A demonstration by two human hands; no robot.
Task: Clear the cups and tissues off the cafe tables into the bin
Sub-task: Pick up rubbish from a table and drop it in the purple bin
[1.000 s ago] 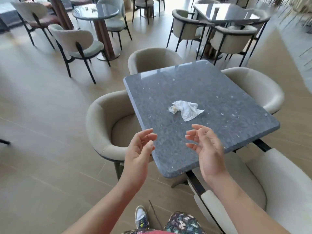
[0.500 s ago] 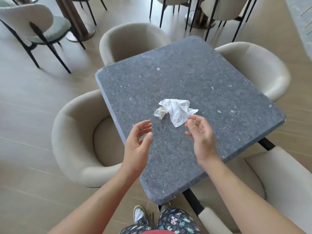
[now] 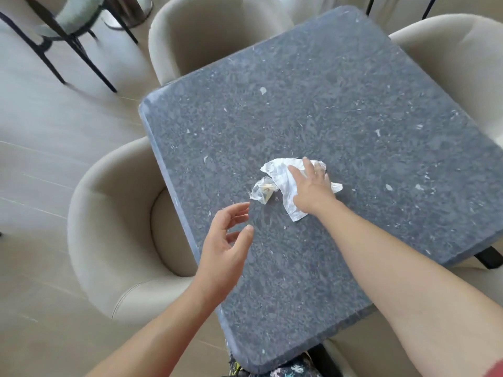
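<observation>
tissue (image 3: 281, 179) | right hand (image 3: 313, 189) flat on it | left hand (image 3: 223, 254) near, apart

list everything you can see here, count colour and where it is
crumpled white paper tissue: one, white with a clear yellowish bit at its left end, mid-table, partly under the right hand
square speckled stone table: one, dark grey, centre of view
rounded upholstered tub chairs: three plain to see, beige, at the table's left, far and right sides; a beige part at the near right may be a fourth
black-legged chair: one, pale seat, far left
wood-look floor: pale, left of the table
left hand: one, fingers relaxed, holds nothing, over the table's near left edge
right hand: one, fingers straight, touches the tissue from above
</observation>
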